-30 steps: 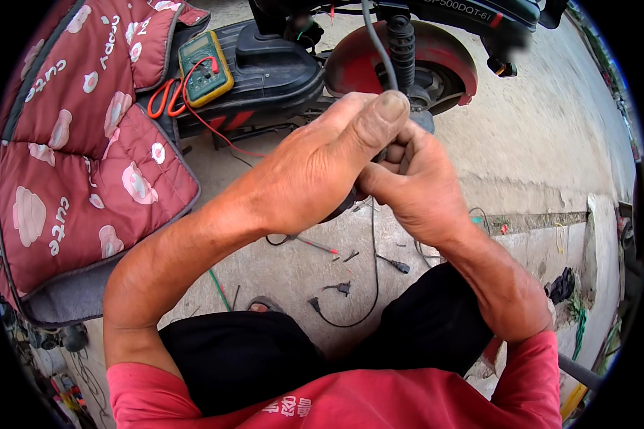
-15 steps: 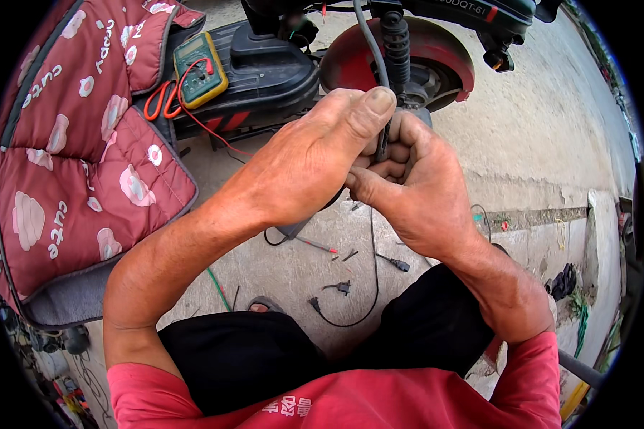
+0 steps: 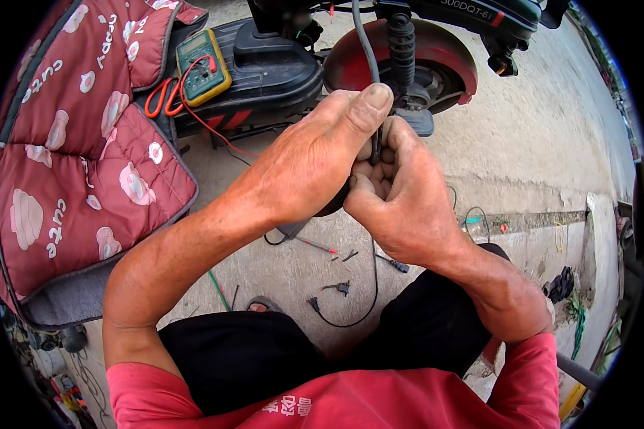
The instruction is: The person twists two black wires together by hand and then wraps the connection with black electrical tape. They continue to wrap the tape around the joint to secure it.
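A grey cable hangs down from the scooter between my two hands. My left hand is closed around it, the thumb lying along its upper side. Below that thumb a dark lower part of the cable shows in the gap between the hands. My right hand is curled around this dark part from the right, its fingertips bent inward and its thumb towards the left hand. What lies deeper between the fingers is hidden.
A multimeter with red leads rests on the scooter's black footboard. A maroon quilted cover drapes at left. Below my hands, a black cord, a small plug and cut scraps lie on the concrete. The scooter's wheel stands beyond.
My right hand has shifted slightly left and down, and its thumb has drawn back a little from the cable. My left hand keeps its grip. The scooter appears slightly farther right in view.
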`<action>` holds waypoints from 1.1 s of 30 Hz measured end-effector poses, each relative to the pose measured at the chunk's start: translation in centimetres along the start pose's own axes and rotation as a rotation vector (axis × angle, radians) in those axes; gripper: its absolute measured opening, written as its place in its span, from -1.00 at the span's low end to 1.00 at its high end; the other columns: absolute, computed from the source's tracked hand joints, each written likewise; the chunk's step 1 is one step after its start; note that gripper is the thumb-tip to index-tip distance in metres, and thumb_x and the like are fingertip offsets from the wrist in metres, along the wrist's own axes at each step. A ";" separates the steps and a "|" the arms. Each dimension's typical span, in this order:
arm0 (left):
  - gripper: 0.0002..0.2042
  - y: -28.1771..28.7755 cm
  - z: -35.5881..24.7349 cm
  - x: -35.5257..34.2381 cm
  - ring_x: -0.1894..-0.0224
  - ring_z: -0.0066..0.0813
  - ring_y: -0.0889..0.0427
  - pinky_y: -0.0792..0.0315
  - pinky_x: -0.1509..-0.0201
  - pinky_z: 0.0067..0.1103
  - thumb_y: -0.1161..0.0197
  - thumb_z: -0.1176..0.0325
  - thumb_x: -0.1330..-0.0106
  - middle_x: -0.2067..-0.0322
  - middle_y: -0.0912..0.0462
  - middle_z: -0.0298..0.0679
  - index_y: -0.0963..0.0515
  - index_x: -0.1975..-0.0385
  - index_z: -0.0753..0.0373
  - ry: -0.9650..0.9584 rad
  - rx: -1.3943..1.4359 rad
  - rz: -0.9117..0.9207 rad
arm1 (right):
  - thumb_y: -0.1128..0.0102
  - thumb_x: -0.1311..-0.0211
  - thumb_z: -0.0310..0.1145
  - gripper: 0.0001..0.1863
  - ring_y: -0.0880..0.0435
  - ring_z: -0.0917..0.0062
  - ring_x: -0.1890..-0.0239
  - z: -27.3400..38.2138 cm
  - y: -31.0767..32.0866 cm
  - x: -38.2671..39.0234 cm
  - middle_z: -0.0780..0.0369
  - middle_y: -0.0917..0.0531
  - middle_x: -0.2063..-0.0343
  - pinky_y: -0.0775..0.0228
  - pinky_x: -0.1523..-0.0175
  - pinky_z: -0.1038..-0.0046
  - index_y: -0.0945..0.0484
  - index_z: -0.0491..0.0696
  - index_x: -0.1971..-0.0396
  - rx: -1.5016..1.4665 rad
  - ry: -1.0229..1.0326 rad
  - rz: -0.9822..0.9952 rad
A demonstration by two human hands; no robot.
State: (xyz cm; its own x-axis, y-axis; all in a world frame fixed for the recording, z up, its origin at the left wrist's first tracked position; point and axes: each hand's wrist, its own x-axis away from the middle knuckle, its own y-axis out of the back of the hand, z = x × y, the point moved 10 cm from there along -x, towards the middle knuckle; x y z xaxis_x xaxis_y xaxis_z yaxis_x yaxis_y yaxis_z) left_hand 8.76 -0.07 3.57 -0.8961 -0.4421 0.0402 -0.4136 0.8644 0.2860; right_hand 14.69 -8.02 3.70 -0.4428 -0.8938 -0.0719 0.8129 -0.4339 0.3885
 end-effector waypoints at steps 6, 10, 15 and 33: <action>-0.18 0.3 0.0 0.1 0.33 -0.54 -0.48 -0.41 0.15 -0.58 0.29 -0.33 -0.48 0.30 -0.53 -0.21 -0.30 -0.25 0.45 -0.016 0.087 0.000 | -0.14 -0.14 -0.58 -0.78 -0.43 0.82 0.39 -0.3 0.4 -0.2 0.38 -0.46 0.37 -0.35 0.28 0.71 -0.37 -0.12 0.23 -0.050 -0.063 0.031; -0.16 0.4 -0.3 0.3 0.32 -0.52 -0.49 -0.41 0.15 -0.57 0.29 -0.34 -0.46 0.28 -0.53 -0.19 -0.30 -0.25 0.46 -0.025 0.095 -0.003 | -0.22 -0.11 -0.59 -0.76 -0.47 0.82 0.38 0.2 0.4 -0.1 0.38 -0.50 0.38 -0.36 0.29 0.71 -0.38 -0.11 0.25 -0.169 -0.052 0.043; -0.27 0.1 0.3 -0.2 0.10 -0.31 -0.61 -0.44 -0.08 -0.44 0.23 -0.29 -0.48 0.20 -0.58 -0.06 -0.49 0.08 0.42 -0.009 0.100 0.007 | -0.27 -0.08 -0.60 -0.74 -0.46 0.85 0.38 0.5 0.4 0.0 0.38 -0.51 0.39 -0.35 0.31 0.73 -0.39 -0.13 0.26 -0.091 -0.052 0.034; -0.36 -0.3 0.1 0.1 0.39 -0.69 -0.30 -0.30 0.25 -0.67 0.24 -0.23 -0.53 0.44 -0.36 -0.44 -0.44 -0.05 0.31 -0.039 0.040 -0.051 | -0.08 -0.01 -0.57 -0.76 -0.59 0.35 0.56 0.8 -0.2 -0.3 0.07 -0.54 0.59 -0.45 0.38 0.29 -0.33 -0.25 0.28 0.053 0.055 0.047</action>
State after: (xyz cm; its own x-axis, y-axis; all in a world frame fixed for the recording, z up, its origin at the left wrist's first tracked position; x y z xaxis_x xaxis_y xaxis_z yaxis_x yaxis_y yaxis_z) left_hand 8.79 -0.35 3.36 -0.8787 -0.4772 -0.0110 -0.4647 0.8500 0.2481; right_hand 14.31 -7.60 4.32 -0.3816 -0.9186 -0.1023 0.8104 -0.3858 0.4410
